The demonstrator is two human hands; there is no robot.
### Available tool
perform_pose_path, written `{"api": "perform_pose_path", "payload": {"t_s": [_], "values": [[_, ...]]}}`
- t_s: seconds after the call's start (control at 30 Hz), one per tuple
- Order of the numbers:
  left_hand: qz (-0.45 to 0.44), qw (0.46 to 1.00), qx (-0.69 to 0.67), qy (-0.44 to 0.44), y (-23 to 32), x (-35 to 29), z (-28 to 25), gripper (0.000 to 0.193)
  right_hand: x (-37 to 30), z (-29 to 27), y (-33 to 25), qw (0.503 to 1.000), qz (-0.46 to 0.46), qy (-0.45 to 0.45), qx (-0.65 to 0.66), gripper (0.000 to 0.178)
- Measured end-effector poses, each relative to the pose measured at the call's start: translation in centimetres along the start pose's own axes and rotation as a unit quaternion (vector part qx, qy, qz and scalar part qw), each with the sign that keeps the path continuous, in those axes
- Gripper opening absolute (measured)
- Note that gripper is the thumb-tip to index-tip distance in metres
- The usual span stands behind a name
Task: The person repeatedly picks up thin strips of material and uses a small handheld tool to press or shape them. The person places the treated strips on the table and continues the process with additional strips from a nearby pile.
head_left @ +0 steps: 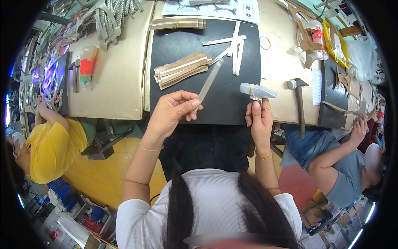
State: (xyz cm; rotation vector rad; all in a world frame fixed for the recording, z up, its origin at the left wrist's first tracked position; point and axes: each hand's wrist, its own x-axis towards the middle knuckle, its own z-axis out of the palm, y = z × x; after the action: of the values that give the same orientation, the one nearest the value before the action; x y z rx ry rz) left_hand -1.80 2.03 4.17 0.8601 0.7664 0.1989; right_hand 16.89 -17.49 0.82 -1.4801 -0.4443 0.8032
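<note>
My left hand [174, 110] pinches a narrow, pale grey-beige strip [211, 79] by its lower end. The strip slants up and to the right over the black work mat [232, 103]. In my right hand [260, 118], thumb and fingers close on the underside of a pale grey, wedge-like piece [265, 91] with a yellow rubber band round it; its exact kind is unclear. A fanned stack of brown-and-white strips [182, 69] lies beyond my left hand. Several loose white strips [236, 52] cross each other at the far right of the mat.
Another banded strip bundle [178, 23] lies at the mat's far edge, below a printed sheet [211, 11]. A hammer [299, 103] rests to the right, its handle over the table edge. A red-and-white bottle [88, 64] stands left. People sit on both sides.
</note>
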Motion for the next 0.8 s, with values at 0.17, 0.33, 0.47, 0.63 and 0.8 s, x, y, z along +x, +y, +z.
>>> {"api": "perform_pose_path", "payload": {"t_s": [0.17, 0.33, 0.47, 0.63, 0.8], "values": [[0.007, 0.997, -0.071, -0.040, -0.3, 0.3, 1.2, 0.021, 0.1, 0.2, 0.5, 1.000, 0.003, -0.006, -0.011, 0.040], [0.017, 0.996, -0.058, -0.058, 0.0, 0.9, 2.0, 0.031, 0.2, 0.0, 0.6, 0.999, 0.009, -0.021, -0.024, 0.042], [0.064, 0.996, -0.009, -0.054, 1.2, 3.2, 3.5, 0.042, 0.2, 0.0, 0.6, 0.999, 0.003, -0.033, -0.028, 0.046], [0.213, 0.964, 0.150, 0.042, 2.3, 5.2, 4.8, 0.052, 0.0, 0.0, 0.5, 0.998, -0.006, -0.033, -0.045, 0.044], [0.294, 0.834, 0.425, 0.194, 3.9, 5.1, 1.9, 0.027, 0.1, 0.1, 0.5, 0.997, -0.016, -0.017, -0.076, 0.037]]}}
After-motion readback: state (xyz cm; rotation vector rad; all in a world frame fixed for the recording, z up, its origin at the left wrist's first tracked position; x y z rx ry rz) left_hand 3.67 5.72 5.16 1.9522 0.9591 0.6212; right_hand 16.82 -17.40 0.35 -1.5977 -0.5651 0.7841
